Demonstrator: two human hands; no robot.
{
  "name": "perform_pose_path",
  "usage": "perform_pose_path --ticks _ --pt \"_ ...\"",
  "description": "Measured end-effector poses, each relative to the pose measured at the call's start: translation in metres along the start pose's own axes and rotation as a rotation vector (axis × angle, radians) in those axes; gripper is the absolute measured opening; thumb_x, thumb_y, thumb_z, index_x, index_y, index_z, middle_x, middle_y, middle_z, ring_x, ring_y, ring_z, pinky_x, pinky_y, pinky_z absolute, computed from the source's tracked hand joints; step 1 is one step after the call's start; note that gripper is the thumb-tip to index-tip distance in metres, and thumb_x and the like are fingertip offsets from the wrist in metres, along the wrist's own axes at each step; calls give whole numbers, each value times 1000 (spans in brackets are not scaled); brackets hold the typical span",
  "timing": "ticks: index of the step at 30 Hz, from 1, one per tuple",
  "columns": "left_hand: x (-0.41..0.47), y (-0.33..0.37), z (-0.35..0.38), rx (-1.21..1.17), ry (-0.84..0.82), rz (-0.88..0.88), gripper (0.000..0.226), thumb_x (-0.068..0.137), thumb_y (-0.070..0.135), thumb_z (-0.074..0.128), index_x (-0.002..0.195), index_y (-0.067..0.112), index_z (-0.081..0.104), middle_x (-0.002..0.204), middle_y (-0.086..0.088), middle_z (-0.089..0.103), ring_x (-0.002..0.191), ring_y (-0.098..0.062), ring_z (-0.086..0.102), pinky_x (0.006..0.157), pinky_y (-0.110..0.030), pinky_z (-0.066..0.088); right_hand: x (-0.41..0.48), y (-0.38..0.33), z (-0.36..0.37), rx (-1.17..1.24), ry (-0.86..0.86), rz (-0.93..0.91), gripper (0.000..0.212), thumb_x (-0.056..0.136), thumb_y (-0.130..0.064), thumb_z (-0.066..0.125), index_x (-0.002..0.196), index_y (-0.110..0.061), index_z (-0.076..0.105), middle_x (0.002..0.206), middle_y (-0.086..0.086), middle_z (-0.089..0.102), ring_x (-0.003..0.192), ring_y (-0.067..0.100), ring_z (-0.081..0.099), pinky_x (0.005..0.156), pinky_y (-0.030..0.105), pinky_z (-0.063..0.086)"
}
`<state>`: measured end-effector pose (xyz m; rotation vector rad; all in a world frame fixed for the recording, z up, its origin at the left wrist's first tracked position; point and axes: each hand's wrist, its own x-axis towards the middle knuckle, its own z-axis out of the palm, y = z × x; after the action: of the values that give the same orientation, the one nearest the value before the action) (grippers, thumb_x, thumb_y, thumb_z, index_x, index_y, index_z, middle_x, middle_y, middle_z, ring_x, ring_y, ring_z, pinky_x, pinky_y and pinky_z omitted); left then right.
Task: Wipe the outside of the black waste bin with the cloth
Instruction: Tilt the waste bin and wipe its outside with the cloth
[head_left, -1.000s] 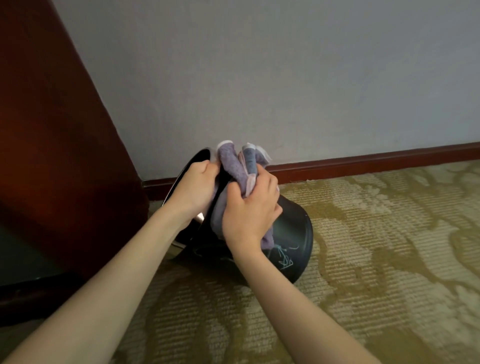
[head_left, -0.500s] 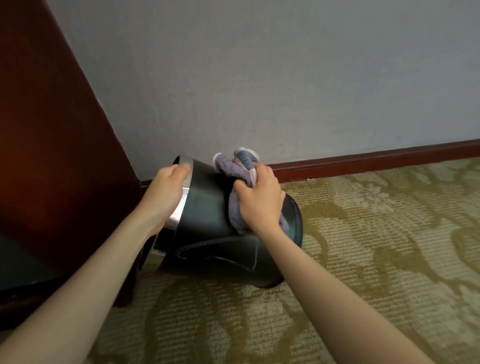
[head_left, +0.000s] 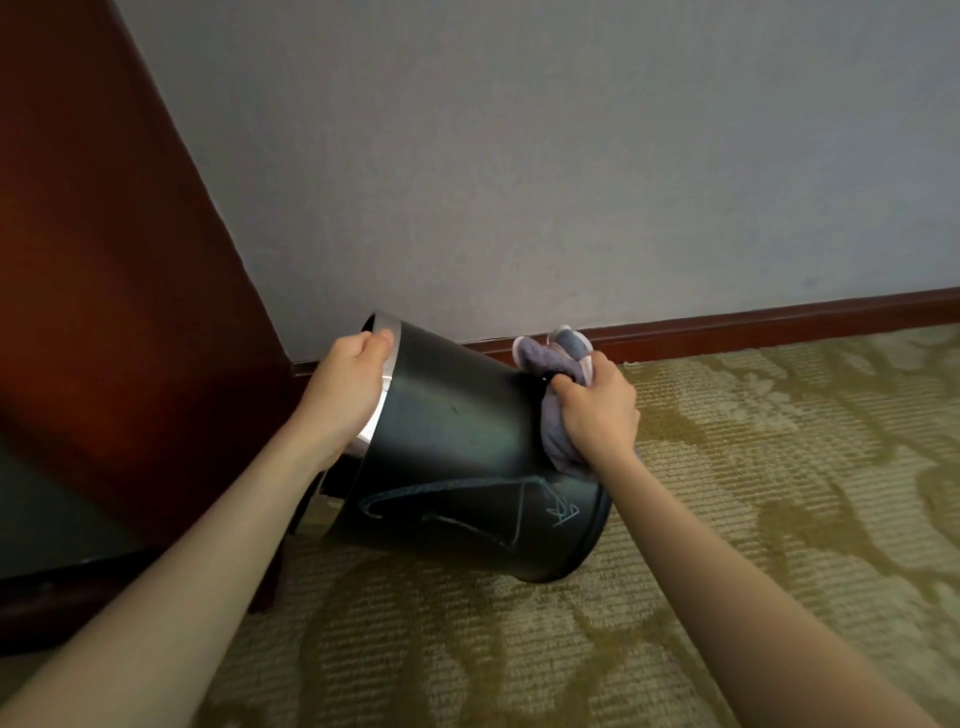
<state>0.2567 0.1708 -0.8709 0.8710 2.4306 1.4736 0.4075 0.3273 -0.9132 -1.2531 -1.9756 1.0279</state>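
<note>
The black waste bin (head_left: 457, 447) lies tipped on its side on the patterned carpet (head_left: 727, 493), its silver rim (head_left: 375, 415) raised toward the dark wooden furniture (head_left: 104, 260) and its base toward the skirting board (head_left: 753, 317); the left hand (head_left: 348, 384) reaches in on a straight forearm, with its fingers curled over the rim's upper edge, gripping it. The right hand (head_left: 597, 410), fingers closed, clutches the bunched grey cloth (head_left: 556, 358) and presses it against the bin's side by the base; cloth ends stick up past the knuckles

You're looking at a pale grey wall (head_left: 519, 156), red-brown skirting board (head_left: 779, 317), patterned olive carpet (head_left: 779, 493), dark wooden furniture (head_left: 104, 286) left.
</note>
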Motion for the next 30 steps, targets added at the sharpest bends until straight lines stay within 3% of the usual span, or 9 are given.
perform_pose_path --ticks 7,13,16,19,21,24,26,30 --pt "-4 5 -2 81 -6 42 34 98 28 35 71 10 44 61 -4 36 59 -19 35 54 -34 25 -17 12 -4 28 57 -63 12 80 -25 56 86 -21 46 98 7 60 94 31 55 93 53 39" --pt "-5 6 -2 108 14 44 38 98 27 36 68 5 46 64 -8 41 63 -21 38 56 -36 25 -29 27 -8 23 62 -166 26 79 -20 58 104 -12 56 105 7 58 100 28 54 91 54 41" --pt "-4 12 4 117 4 51 38 97 27 37 63 11 39 58 -4 37 60 -23 37 55 -36 26 -28 31 -13 49 69 -157 18 76 -15 62 91 -12 53 98 9 58 93 31 55 83 47 44" --pt "-4 22 13 128 -18 73 39 96 28 37 67 4 46 63 -9 45 65 -24 43 62 -35 31 -23 42 -24 60 52 -139 17 74 -11 63 90 -10 55 96 9 61 90 28 57 79 41 46" --pt "-5 30 23 120 -42 94 42 96 29 38 64 3 45 60 -8 46 59 -21 44 56 -29 33 -21 52 -34 8 33 -137 20 75 -11 63 95 -8 59 98 9 62 89 25 56 77 37 46" --pt "-12 47 42 152 -65 142 44 94 30 40 53 16 30 48 1 32 46 -17 34 47 -29 27 -20 69 -50 -142 -20 -152 10 75 -12 62 82 -11 53 91 6 57 78 20 50 64 30 35" --pt "-18 62 56 182 -90 171 47 93 30 40 49 17 29 45 2 31 45 -18 34 47 -31 24 -19 80 -63 -188 -53 -122 11 75 -13 62 75 -9 51 82 8 58 73 24 52 57 32 35" --pt "-30 87 90 206 -162 195 45 93 31 38 53 11 41 52 -4 44 50 -20 43 49 -32 30 -21 110 -93 -149 -68 22 11 76 -13 63 82 -4 61 75 11 64 73 27 58 63 37 45"
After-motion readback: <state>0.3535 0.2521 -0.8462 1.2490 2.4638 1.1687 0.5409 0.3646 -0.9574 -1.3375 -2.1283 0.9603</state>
